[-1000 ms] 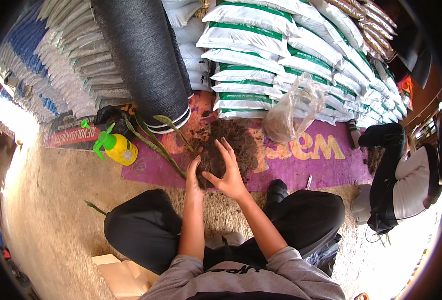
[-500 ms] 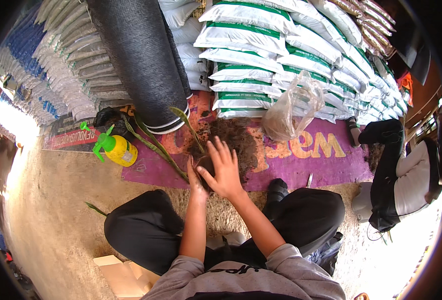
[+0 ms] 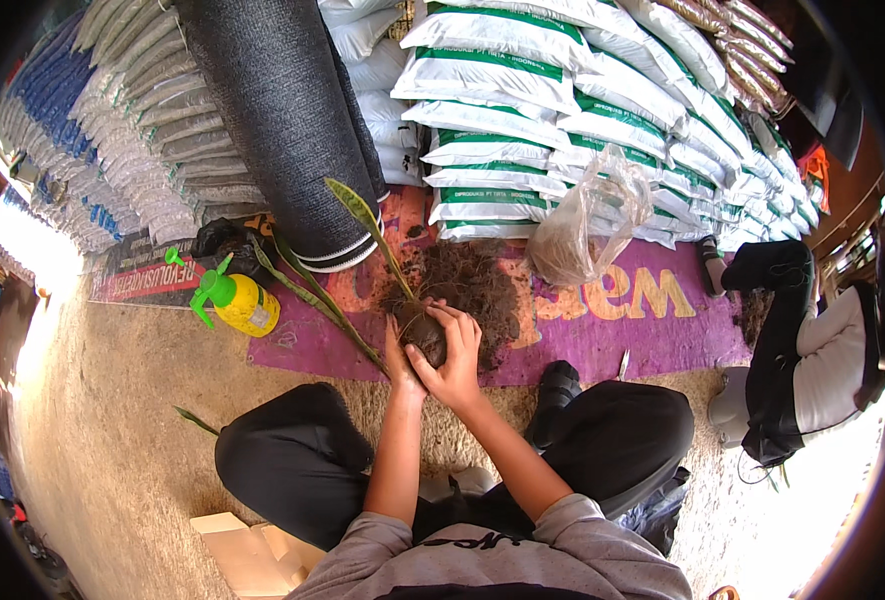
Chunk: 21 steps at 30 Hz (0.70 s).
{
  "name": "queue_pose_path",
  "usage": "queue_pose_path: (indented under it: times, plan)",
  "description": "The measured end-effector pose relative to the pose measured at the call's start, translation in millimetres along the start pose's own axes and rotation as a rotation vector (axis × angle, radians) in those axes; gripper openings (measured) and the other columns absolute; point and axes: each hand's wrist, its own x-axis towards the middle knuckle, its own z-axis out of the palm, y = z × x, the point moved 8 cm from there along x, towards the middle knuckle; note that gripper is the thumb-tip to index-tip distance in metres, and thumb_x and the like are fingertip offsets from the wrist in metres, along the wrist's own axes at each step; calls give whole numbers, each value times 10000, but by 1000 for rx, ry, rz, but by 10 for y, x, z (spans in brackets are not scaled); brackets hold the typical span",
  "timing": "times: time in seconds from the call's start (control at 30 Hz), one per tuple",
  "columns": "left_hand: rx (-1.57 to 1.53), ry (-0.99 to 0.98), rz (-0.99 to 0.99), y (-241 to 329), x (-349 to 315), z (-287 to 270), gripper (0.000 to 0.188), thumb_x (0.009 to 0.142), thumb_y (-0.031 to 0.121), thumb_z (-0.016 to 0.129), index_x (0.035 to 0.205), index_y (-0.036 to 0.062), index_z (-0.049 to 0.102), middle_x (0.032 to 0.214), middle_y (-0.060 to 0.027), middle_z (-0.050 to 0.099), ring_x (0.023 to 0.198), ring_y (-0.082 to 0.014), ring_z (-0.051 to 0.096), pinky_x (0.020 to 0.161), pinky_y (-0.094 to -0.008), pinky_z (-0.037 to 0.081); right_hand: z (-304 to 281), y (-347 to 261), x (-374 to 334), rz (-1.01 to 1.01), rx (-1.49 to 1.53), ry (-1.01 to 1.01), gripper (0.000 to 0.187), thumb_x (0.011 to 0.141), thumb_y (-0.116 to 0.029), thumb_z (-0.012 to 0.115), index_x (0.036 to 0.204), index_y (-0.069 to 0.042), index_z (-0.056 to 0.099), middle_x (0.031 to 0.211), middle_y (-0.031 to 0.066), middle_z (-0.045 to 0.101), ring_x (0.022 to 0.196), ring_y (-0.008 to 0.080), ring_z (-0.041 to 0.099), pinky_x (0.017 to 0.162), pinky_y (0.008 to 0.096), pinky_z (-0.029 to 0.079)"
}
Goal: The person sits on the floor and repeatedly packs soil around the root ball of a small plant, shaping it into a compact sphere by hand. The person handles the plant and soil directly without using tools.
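Both hands cup a dark soil ball point(image 3: 424, 330) at the root of a small plant. My left hand point(image 3: 394, 350) holds its left side. My right hand point(image 3: 456, 352) wraps over its top and right side. Long green leaves point(image 3: 370, 225) rise from the ball toward the upper left. Just behind it lies a heap of loose dark soil point(image 3: 472, 285) on a purple and red printed mat point(image 3: 602, 330).
A yellow spray bottle with a green head point(image 3: 234, 300) stands at the left. A clear plastic bag point(image 3: 587, 225), a roll of black mesh point(image 3: 272, 120) and stacked white sacks point(image 3: 532, 110) lie behind. Another person point(image 3: 802, 350) sits at the right. A cardboard box point(image 3: 247, 545) is near my left knee.
My hands have closed around the root ball and lifted it off the soil heap toward me; before, the right hand was spread flat on the soil. The leaves now stand more upright.
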Motion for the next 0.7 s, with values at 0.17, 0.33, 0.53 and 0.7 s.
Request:
queue_pose_path:
  times: [0.17, 0.33, 0.53, 0.7]
  plan:
    - [13, -15, 6, 26, -20, -96, 487, 925, 468, 386, 1064, 30, 545, 1038, -106, 585, 939, -224, 574, 832, -362, 476, 46, -124, -57, -126, -187, -26, 535, 728, -364, 639, 1144, -47, 527, 1164, 136, 510, 1114, 310, 455, 995, 526, 221]
    - [46, -26, -23, -23, -63, -144, 361, 926, 397, 427, 987, 63, 551, 938, -72, 605, 835, -182, 591, 746, -325, 502, 18, -157, -77, -153, -200, -3, 537, 715, -366, 626, 1136, -47, 533, 1165, 130, 511, 1106, 309, 451, 997, 516, 217]
    - [144, 185, 41, 82, -84, -152, 388, 938, 410, 391, 1052, 75, 553, 992, -64, 607, 893, -189, 596, 779, -339, 501, -31, -199, 27, -122, -204, -49, 564, 717, -357, 638, 1169, -43, 515, 1199, 146, 495, 1120, 320, 456, 994, 490, 247]
    - [302, 182, 81, 198, -160, 23, 554, 961, 477, 279, 1253, 43, 461, 1218, -91, 510, 1109, -227, 500, 957, -364, 399, -12, -116, 140, -24, 14, -73, 485, 723, -167, 679, 1158, -7, 536, 1193, 184, 514, 1101, 344, 494, 934, 403, 391]
